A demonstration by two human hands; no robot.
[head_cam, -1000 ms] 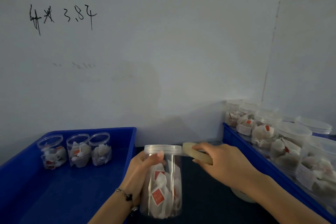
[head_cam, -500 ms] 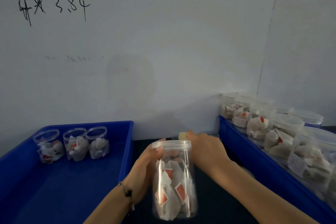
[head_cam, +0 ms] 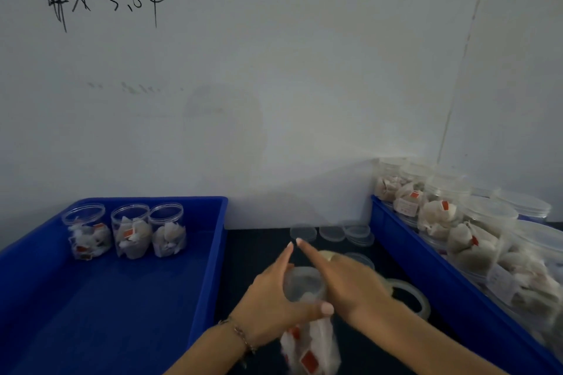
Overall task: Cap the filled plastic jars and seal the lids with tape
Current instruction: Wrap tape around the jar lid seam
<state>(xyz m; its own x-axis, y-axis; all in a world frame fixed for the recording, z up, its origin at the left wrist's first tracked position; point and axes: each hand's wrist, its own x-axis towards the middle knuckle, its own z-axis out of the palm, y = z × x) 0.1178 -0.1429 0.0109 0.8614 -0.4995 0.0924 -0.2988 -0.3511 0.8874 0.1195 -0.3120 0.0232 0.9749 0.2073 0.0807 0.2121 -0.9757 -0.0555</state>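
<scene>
Jar in hand: I see one filled plastic jar (head_cam: 307, 341) low at centre, over the dark counter (head_cam: 256, 256) between the two crates, tilted with its capped top toward the wall; white sachets with red tags show through its lower part.
Lid: one clear lid (head_cam: 303, 285) sits on that jar.
Left hand: my left hand (head_cam: 271, 304) holds the jar just below the lid, thumb curled across the near side, index finger pointing straight up.
Right hand: my right hand (head_cam: 344, 280) lies over the lid's right edge, fingers (head_cam: 307, 248) stretched out; blur keeps me from telling whether it pinches anything.
Tape: two rolls, I think; a pale one (head_cam: 327, 256) peeks out behind the right hand, a clear one (head_cam: 411, 298) lies on the counter to its right.
Loose lids: about four clear lids (head_cam: 303, 233) lie on the counter near the wall.
Left crate: one blue crate (head_cam: 210, 256) holds three uncapped filled jars (head_cam: 129, 231) in a row at its far end.
Right crate: one blue crate (head_cam: 426, 268) is packed with capped jars (head_cam: 438, 216); too crowded for a sure count.
Wall: black handwriting (head_cam: 103, 0) at upper left.
</scene>
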